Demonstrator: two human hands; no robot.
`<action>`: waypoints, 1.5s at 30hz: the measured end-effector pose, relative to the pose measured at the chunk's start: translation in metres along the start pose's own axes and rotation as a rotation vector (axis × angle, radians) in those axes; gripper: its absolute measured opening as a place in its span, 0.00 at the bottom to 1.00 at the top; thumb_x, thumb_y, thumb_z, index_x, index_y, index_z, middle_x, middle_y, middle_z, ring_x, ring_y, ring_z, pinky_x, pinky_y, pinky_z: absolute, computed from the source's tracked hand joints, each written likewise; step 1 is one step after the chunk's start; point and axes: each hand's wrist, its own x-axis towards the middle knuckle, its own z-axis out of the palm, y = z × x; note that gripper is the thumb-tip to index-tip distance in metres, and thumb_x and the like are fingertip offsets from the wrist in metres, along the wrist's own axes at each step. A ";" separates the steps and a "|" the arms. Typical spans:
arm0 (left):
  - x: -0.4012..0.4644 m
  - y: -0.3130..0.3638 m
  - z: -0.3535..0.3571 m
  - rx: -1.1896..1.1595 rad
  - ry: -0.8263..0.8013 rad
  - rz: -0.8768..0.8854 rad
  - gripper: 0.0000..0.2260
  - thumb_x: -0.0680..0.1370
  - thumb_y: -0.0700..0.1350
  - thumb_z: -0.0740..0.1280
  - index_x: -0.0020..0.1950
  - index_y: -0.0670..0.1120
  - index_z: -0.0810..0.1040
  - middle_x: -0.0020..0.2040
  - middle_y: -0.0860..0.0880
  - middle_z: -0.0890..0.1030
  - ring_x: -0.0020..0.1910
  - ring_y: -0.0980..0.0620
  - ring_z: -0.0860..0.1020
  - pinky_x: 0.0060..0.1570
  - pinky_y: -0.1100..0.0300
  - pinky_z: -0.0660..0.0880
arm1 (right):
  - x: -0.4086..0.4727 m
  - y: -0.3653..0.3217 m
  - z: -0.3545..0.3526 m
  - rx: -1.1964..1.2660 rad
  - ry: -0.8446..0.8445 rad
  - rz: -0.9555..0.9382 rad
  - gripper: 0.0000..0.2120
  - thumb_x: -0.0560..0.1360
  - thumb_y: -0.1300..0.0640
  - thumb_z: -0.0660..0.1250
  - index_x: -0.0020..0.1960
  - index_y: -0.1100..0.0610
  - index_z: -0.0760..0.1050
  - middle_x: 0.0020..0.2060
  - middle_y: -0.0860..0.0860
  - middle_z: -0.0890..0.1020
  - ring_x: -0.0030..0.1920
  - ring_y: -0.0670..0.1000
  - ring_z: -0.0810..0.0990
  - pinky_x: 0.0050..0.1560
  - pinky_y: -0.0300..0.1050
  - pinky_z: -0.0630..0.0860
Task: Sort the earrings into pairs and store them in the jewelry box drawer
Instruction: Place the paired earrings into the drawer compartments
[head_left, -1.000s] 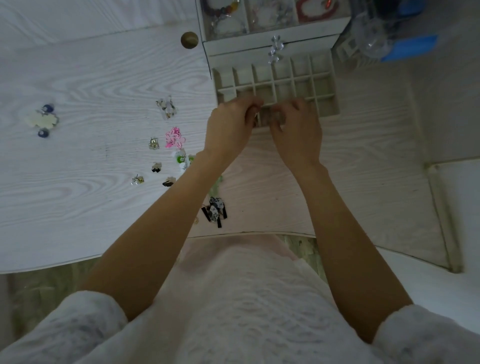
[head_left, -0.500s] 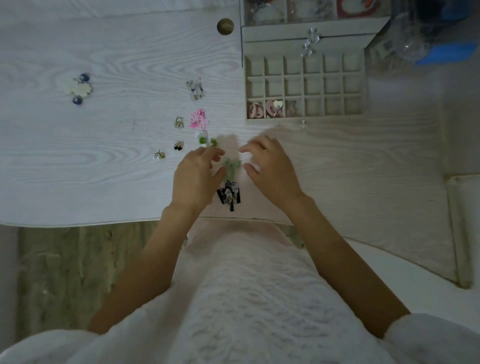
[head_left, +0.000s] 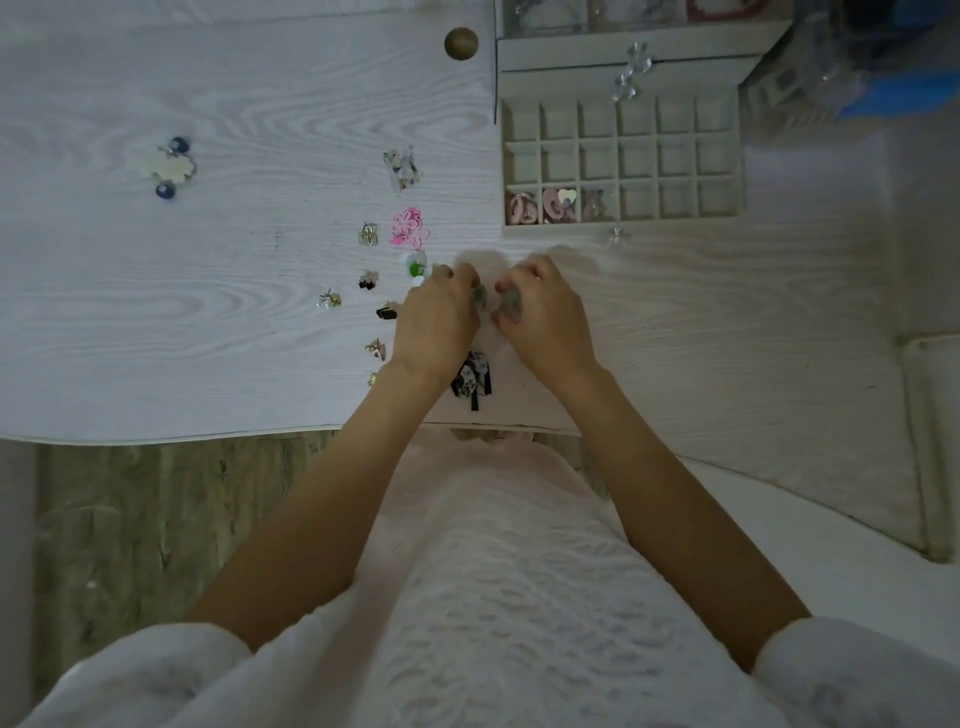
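Observation:
The open jewelry box drawer, split into small compartments, lies at the upper right; pink and heart earrings fill its three front-left cells. My left hand and right hand meet over the table below it, each pinching a small green earring between them. Loose earrings lie to the left: a pink flower pair, a clear pair, several small studs, and a black-and-white pair under my wrists.
A white flower piece with blue beads lies far left. A brass knob and the jewelry box body sit at the top edge. A blue-lidded clear container stands at the top right. The table's front edge runs near my lap.
My hands left the drawer, where they set earrings in the front row, came back toward me, and now pinch the green earrings off the table.

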 end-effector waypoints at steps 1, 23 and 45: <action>0.002 0.003 -0.001 0.000 -0.004 0.010 0.10 0.77 0.37 0.60 0.59 0.41 0.73 0.52 0.40 0.78 0.45 0.41 0.78 0.41 0.52 0.71 | -0.001 0.001 -0.001 -0.004 0.017 0.007 0.11 0.71 0.63 0.68 0.53 0.62 0.75 0.52 0.57 0.75 0.45 0.54 0.76 0.41 0.40 0.67; 0.051 0.068 -0.017 -0.826 0.075 0.274 0.08 0.70 0.31 0.65 0.46 0.40 0.78 0.42 0.52 0.77 0.40 0.67 0.76 0.43 0.75 0.70 | 0.015 0.036 -0.084 0.517 0.358 0.240 0.08 0.71 0.63 0.70 0.49 0.55 0.77 0.41 0.47 0.81 0.41 0.44 0.80 0.46 0.37 0.77; 0.106 0.099 -0.014 -0.138 0.126 0.474 0.12 0.74 0.40 0.62 0.53 0.46 0.81 0.48 0.45 0.81 0.51 0.44 0.77 0.45 0.51 0.75 | 0.061 0.080 -0.106 0.038 0.227 0.141 0.10 0.71 0.66 0.66 0.51 0.61 0.79 0.46 0.58 0.81 0.45 0.55 0.80 0.48 0.45 0.76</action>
